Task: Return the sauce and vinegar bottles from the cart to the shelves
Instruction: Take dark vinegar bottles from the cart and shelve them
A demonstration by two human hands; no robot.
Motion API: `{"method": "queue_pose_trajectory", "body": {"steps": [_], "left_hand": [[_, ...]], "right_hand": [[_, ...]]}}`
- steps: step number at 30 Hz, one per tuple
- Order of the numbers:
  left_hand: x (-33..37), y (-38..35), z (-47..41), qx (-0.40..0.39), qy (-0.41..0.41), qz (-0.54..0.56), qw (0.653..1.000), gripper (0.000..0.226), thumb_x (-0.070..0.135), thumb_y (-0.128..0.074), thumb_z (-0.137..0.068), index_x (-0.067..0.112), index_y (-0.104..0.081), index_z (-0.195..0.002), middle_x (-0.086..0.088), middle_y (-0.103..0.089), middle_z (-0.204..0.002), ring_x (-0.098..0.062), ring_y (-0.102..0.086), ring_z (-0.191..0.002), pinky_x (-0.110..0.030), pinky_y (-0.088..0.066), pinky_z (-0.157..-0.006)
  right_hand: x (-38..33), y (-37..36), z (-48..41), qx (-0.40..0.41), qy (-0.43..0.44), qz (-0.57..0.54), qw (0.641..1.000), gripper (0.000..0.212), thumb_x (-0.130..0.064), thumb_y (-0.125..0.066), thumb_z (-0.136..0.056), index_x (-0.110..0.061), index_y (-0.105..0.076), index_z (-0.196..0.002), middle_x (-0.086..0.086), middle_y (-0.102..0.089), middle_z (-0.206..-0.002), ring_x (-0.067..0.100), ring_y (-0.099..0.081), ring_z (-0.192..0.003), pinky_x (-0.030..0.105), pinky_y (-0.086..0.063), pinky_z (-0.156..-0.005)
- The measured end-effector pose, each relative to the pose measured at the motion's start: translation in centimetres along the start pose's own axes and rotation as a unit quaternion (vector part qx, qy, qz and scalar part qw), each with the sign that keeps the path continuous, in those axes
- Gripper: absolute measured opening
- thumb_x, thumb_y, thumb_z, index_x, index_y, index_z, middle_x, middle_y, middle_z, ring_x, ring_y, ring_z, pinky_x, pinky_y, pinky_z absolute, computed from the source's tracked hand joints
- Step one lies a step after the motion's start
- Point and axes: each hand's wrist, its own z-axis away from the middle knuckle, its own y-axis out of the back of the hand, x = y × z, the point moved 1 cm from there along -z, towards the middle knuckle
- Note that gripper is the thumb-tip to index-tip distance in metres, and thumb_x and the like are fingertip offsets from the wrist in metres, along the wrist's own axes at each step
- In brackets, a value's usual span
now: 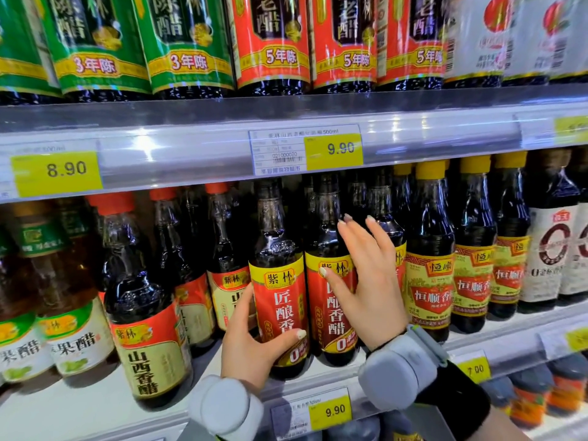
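Observation:
A dark vinegar bottle with a red and yellow label point(280, 281) stands upright at the front of the middle shelf point(95, 405). My left hand point(251, 338) grips its lower body, thumb across the label. My right hand point(366, 281) lies with straight fingers against the matching bottle point(327, 237) right beside it, touching its shoulder and label. The cart is out of view.
Rows of vinegar bottles fill the middle shelf on both sides: red-capped ones point(149, 329) on the left, yellow-capped ones point(429, 281) on the right. The upper shelf carries green point(187, 43) and red labelled bottles point(273, 43). Jars point(528, 399) sit on the shelf below.

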Motion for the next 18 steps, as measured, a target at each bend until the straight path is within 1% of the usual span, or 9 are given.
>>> {"method": "queue_pose_trajectory", "body": {"steps": [2, 4, 7, 9, 12, 14, 15, 16, 18], "left_hand": [[0.1, -0.2, 0.0, -0.004, -0.002, 0.002, 1.000, 0.090, 0.005, -0.082, -0.058, 0.019, -0.037, -0.135, 0.003, -0.053, -0.122, -0.005, -0.051, -0.103, -0.007, -0.038, -0.075], [0.0, -0.3, -0.1, -0.005, -0.002, 0.007, 1.000, 0.090, 0.004, -0.081, -0.058, 0.018, -0.037, -0.135, 0.004, -0.052, -0.122, -0.007, -0.049, -0.107, -0.007, -0.038, -0.076], [-0.1, -0.4, -0.1, 0.003, -0.015, 0.010, 1.000, 0.084, 0.002, -0.081, -0.059, 0.026, -0.036, -0.125, 0.019, -0.051, -0.109, 0.012, -0.046, -0.095, 0.005, -0.037, -0.068], [-0.2, -0.4, -0.1, 0.014, -0.014, 0.012, 1.000, 0.084, 0.002, -0.081, -0.058, 0.031, -0.034, -0.121, 0.027, -0.046, -0.105, 0.018, -0.041, -0.093, 0.009, -0.035, -0.067], [-0.1, -0.5, -0.1, 0.009, -0.014, 0.005, 1.000, 0.084, 0.004, -0.082, -0.057, 0.033, -0.033, -0.118, 0.027, -0.046, -0.105, 0.014, -0.046, -0.094, 0.006, -0.037, -0.072], [0.2, -0.1, 0.1, 0.008, -0.026, -0.027, 0.999, 0.091, 0.011, -0.084, -0.056, 0.031, -0.030, -0.127, 0.021, -0.043, -0.112, 0.002, -0.046, -0.105, -0.009, -0.036, -0.091], [0.4, 0.3, 0.3, 0.015, -0.039, -0.055, 0.998, 0.094, 0.017, -0.084, -0.056, 0.031, -0.029, -0.131, 0.020, -0.040, -0.115, -0.001, -0.040, -0.111, -0.017, -0.033, -0.097], [0.8, 1.0, 0.5, 0.028, -0.057, -0.079, 0.995, 0.091, 0.026, -0.083, -0.058, 0.034, -0.028, -0.130, 0.021, -0.037, -0.115, 0.000, -0.037, -0.113, -0.019, -0.030, -0.099], [2.0, 2.6, 0.8, 0.071, -0.146, -0.108, 0.981, 0.068, 0.045, -0.073, -0.063, 0.042, -0.034, -0.119, 0.027, -0.037, -0.111, 0.009, -0.040, -0.106, -0.010, -0.033, -0.094]], "right_hand": [[0.0, 0.0, 0.1, 0.003, -0.004, -0.001, 1.000, 0.055, -0.031, -0.047, -0.081, -0.001, -0.043, -0.127, 0.018, -0.052, -0.129, 0.022, -0.022, -0.127, 0.020, -0.012, -0.104], [-0.1, 0.0, 0.0, 0.003, -0.006, -0.002, 1.000, 0.055, -0.031, -0.047, -0.080, -0.001, -0.044, -0.127, 0.018, -0.052, -0.130, 0.022, -0.022, -0.127, 0.019, -0.011, -0.104], [-0.1, 0.0, 0.1, 0.000, -0.011, -0.007, 1.000, 0.056, -0.030, -0.047, -0.080, 0.000, -0.045, -0.127, 0.017, -0.052, -0.130, 0.021, -0.022, -0.127, 0.019, -0.011, -0.104], [-0.2, 0.1, 0.1, -0.007, -0.017, -0.009, 1.000, 0.056, -0.030, -0.046, -0.080, -0.001, -0.045, -0.128, 0.017, -0.051, -0.131, 0.020, -0.021, -0.127, 0.019, -0.011, -0.104], [-0.2, 0.1, 0.2, -0.020, -0.025, -0.013, 0.999, 0.057, -0.031, -0.047, -0.081, -0.002, -0.044, -0.130, 0.015, -0.049, -0.133, 0.019, -0.018, -0.128, 0.019, -0.008, -0.104], [-0.3, 0.3, 0.1, -0.023, -0.031, -0.024, 0.999, 0.056, -0.027, -0.052, -0.080, -0.002, -0.044, -0.130, 0.011, -0.047, -0.134, 0.018, -0.017, -0.129, 0.015, -0.006, -0.105], [-0.5, 0.4, 0.1, -0.017, -0.034, -0.034, 0.999, 0.055, -0.027, -0.051, -0.080, -0.002, -0.045, -0.129, 0.007, -0.045, -0.134, 0.018, -0.017, -0.129, 0.011, -0.006, -0.106], [-0.8, 0.5, 0.1, -0.006, -0.037, -0.046, 0.998, 0.055, -0.028, -0.049, -0.080, -0.003, -0.046, -0.129, 0.003, -0.042, -0.133, 0.017, -0.018, -0.130, 0.007, -0.005, -0.106], [-1.4, 0.7, 0.1, 0.014, -0.040, -0.077, 0.996, 0.054, -0.029, -0.045, -0.080, -0.005, -0.047, -0.128, -0.002, -0.038, -0.132, 0.015, -0.021, -0.130, 0.002, -0.006, -0.107]]}}
